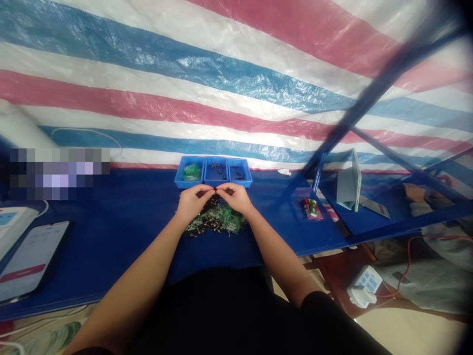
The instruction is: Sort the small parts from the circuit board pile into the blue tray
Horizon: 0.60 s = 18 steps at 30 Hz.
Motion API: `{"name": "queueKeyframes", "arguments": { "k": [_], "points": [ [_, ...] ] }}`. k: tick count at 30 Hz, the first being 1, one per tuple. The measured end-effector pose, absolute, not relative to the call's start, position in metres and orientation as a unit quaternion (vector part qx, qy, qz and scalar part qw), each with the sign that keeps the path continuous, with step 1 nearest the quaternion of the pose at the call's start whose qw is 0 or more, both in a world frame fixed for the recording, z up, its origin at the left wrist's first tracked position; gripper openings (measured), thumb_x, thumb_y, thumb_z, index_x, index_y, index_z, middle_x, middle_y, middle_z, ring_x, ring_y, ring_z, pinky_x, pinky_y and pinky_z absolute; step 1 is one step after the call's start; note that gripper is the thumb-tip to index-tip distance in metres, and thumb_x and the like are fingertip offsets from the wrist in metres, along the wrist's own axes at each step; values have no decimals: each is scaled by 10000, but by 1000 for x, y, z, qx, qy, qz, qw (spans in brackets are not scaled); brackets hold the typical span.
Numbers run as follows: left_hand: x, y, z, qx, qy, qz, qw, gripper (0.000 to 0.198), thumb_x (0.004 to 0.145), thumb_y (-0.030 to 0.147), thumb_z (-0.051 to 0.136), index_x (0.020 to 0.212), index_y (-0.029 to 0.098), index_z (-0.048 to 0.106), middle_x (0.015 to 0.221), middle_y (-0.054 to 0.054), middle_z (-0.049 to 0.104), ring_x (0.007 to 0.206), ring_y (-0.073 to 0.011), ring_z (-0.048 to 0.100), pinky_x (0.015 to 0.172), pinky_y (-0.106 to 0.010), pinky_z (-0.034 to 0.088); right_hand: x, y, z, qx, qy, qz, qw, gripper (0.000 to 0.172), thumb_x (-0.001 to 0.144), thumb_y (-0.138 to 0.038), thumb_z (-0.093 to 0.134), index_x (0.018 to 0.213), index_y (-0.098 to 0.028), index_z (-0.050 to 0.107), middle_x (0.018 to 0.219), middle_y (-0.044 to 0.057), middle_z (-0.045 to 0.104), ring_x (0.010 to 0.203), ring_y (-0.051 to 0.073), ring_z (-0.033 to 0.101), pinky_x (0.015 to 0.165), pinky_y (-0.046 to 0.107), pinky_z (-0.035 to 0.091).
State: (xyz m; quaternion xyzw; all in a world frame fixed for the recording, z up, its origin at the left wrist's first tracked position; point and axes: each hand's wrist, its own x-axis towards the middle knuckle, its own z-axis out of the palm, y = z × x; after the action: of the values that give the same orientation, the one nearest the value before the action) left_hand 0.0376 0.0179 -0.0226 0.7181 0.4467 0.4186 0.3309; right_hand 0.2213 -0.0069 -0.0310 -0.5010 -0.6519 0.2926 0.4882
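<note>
My left hand (192,201) and my right hand (235,197) meet fingertip to fingertip over a pile of small parts (221,219). Thumb and forefinger of each are pinched together on something small and dark, too small to name. Brass-coloured screw-like pieces and green-and-clear packets or plates make up the pile, which lies partly beneath my hands. Just beyond my fingers stand three joined blue bins. Green pieces fill part of the left bin (179,176); a few brownish screw-like parts lie in the middle bin (210,183), and dark ones in the right bin (247,176).
On the blue table (121,231) a phone (33,259) lies at the left. A small red-and-green box (312,209) sits at the right, near a blue metal frame (345,118). Past it are a tablet on a stand (351,182) and another person's hand (414,192). A striped sheet hangs behind.
</note>
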Motion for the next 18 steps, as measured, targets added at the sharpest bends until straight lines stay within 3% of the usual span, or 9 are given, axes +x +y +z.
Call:
{"name": "queueKeyframes", "arguments": {
  "k": [18],
  "points": [
    [38, 17, -23, 744, 452, 386, 304, 383, 852, 515, 536, 1021, 204, 684, 910, -50, 730, 791, -188, 666, 759, -279, 518, 221, -5, -32, -518, -642, 271, 496, 257, 829, -365, 635, 1009, -197, 708, 957, 55, 734, 811, 162, 674, 705, 270, 517]
  ]
}}
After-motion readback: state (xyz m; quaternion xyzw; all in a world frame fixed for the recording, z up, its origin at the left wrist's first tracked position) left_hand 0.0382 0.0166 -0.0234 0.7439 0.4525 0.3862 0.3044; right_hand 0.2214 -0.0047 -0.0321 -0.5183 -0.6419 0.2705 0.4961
